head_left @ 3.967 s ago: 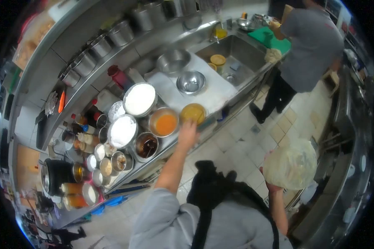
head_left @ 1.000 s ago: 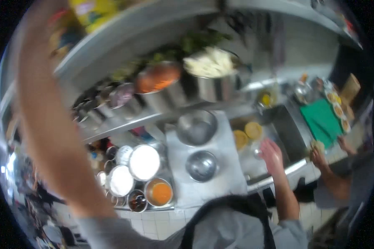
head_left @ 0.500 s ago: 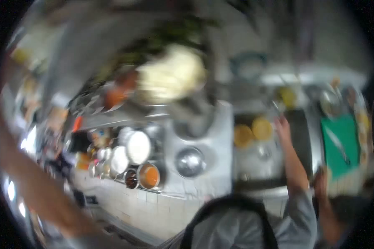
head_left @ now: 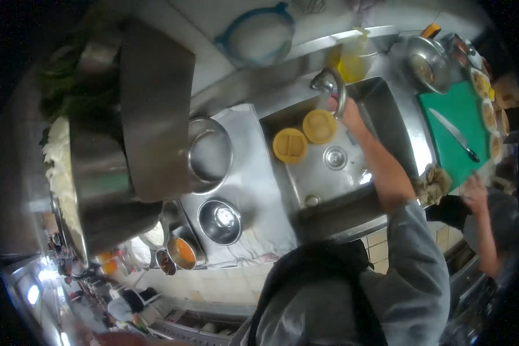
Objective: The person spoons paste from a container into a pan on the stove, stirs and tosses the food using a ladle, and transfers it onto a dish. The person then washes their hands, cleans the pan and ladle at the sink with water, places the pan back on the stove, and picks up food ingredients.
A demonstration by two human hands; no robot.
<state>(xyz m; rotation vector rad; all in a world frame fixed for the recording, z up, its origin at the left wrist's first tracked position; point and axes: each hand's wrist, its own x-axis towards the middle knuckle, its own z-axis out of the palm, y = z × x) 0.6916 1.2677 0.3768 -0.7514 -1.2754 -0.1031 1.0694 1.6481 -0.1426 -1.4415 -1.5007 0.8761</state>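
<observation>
My right hand (head_left: 352,116) reaches over the sink (head_left: 308,216) to the faucet (head_left: 341,86). Its fingers are closed at the curved metal spout, which partly hides them. Two round yellow molds or lids (head_left: 290,146), each with raised shapes inside, lie in the sink to the left of that hand. Beside them are the drain (head_left: 335,157) and a smaller round metal piece (head_left: 312,200). A pump bottle of yellow liquid (head_left: 353,60) stands behind the faucet. My left hand is out of sight; only a blurred bit of skin shows at the bottom left edge.
At right, a green cutting board (head_left: 455,127) bears a knife (head_left: 454,134); another person's hand (head_left: 476,195) is nearby. A crumpled cloth (head_left: 434,183) lies at the sink's corner. Metal bowls (head_left: 219,221) stand at left, and a large steel pot (head_left: 101,184) with white contents fills the left side.
The view has swung and sharpened, so the white-filled pot appears farther left. My left forearm has dropped almost out of view. My right hand stays at the faucet.
</observation>
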